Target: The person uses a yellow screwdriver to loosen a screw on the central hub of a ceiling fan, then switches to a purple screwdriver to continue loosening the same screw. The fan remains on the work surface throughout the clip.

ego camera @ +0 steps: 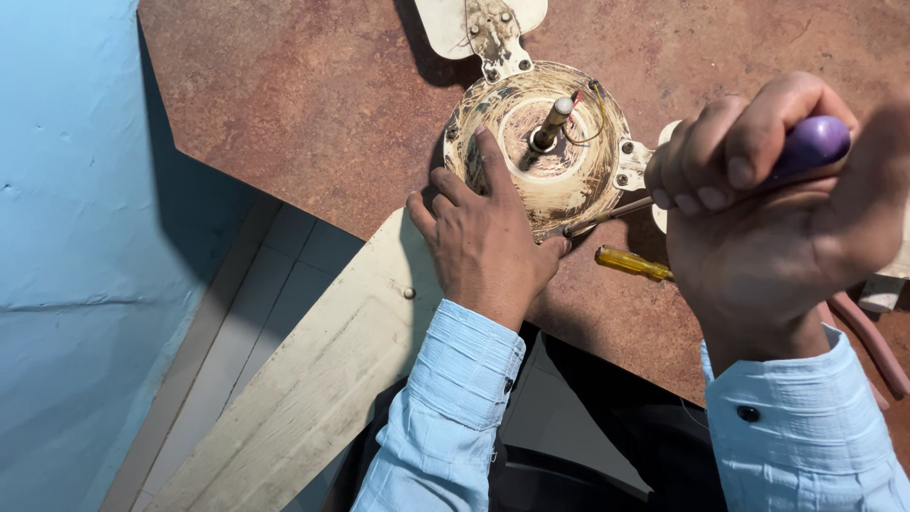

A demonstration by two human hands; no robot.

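Left hand (483, 237) lies flat, fingers spread, pinning the fan motor (538, 142). Right hand (758, 218) fists a purple screwdriver (813, 142), tip at the motor's rim just right of the left. A slip could jab those fingers.

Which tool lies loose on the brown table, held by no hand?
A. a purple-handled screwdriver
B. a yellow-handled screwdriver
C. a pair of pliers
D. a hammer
B: the yellow-handled screwdriver lies on the table between both hands, while the right hand grips the purple-handled one.
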